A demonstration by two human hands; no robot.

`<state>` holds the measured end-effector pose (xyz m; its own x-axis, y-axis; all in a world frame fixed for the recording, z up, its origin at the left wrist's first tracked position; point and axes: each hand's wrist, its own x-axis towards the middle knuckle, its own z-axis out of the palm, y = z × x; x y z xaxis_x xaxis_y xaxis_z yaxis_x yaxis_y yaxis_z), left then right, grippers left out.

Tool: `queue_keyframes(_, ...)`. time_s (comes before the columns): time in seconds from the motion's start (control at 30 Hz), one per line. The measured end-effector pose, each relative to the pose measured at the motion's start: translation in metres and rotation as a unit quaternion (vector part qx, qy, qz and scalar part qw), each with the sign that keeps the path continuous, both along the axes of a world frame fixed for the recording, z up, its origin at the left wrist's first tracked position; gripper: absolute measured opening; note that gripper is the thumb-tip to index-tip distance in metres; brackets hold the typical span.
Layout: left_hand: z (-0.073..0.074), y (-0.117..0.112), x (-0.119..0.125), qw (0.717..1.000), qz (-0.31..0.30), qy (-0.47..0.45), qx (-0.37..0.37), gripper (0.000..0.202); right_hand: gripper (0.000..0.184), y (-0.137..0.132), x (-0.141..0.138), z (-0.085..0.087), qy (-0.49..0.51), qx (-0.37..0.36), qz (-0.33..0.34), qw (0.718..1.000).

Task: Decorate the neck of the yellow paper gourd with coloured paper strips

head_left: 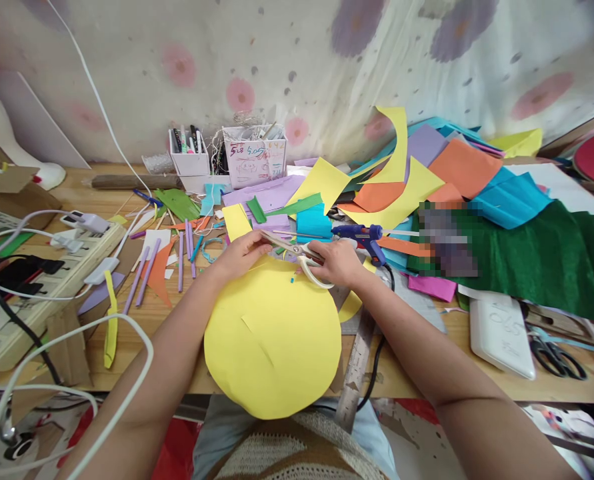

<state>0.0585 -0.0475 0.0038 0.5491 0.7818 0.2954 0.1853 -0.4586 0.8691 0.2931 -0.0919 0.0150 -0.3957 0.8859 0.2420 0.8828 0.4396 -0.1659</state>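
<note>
My right hand [341, 263] is closed round the white handles of a pair of scissors [289, 245]. The blades point left, toward my left hand [241, 256]. The left fingers are pinched together beside the blade tips; what they hold, if anything, I cannot make out. Just below both hands lies a large yellow paper circle [277, 340], reaching past the table's front edge. A small slit and a crease mark its middle. A blue glue gun [364, 235] rests behind my right hand. Under my right forearm a metal ruler [355, 373] sticks out over the edge.
Coloured paper sheets [467, 167] pile up at the back right. Pen boxes [255, 157] stand by the wall. Purple paper sticks [149, 273] lie left of my hands. Power strips [51, 287] with cables fill the left side. A white power bank [501, 333] and black-handled scissors [557, 357] lie right.
</note>
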Motion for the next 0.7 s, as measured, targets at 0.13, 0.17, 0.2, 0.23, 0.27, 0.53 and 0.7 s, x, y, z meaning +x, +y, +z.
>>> queue_keyframes(0.13,0.0009,-0.0012,0.0009,0.999,0.010,-0.011,-0.035,0.022,0.030,0.0021,0.0018,0.0003,0.034,0.019,0.038,0.998)
queue_keyframes(0.17,0.0019,-0.0014,0.0012,0.999,0.011,-0.017,-0.033,0.022,0.030,0.0026,0.0021,0.0003,0.040,0.026,0.056,0.997)
queue_keyframes(0.2,0.0029,-0.0015,0.0014,0.999,0.010,-0.022,-0.032,0.023,0.030,0.0030,0.0023,0.0003,0.042,0.032,0.069,0.996)
queue_keyframes(0.23,0.0038,-0.0016,0.0017,0.999,0.010,-0.028,-0.029,0.024,0.030,0.0034,0.0024,0.0003,0.040,0.036,0.076,0.996)
queue_keyframes(0.27,0.0046,-0.0016,0.0019,0.999,0.009,-0.032,-0.027,0.025,0.029,0.0037,0.0025,0.0003,0.036,0.040,0.077,0.996)
queue_keyframes(0.53,0.0072,-0.0030,0.0029,0.999,0.004,-0.023,-0.031,0.033,0.030,0.0058,0.0023,0.0023,0.005,0.085,0.068,0.994)
queue_keyframes(0.7,0.0077,-0.0034,0.0036,0.999,-0.009,-0.030,-0.031,0.036,0.032,0.0060,0.0011,0.0030,-0.005,0.073,0.061,0.995)
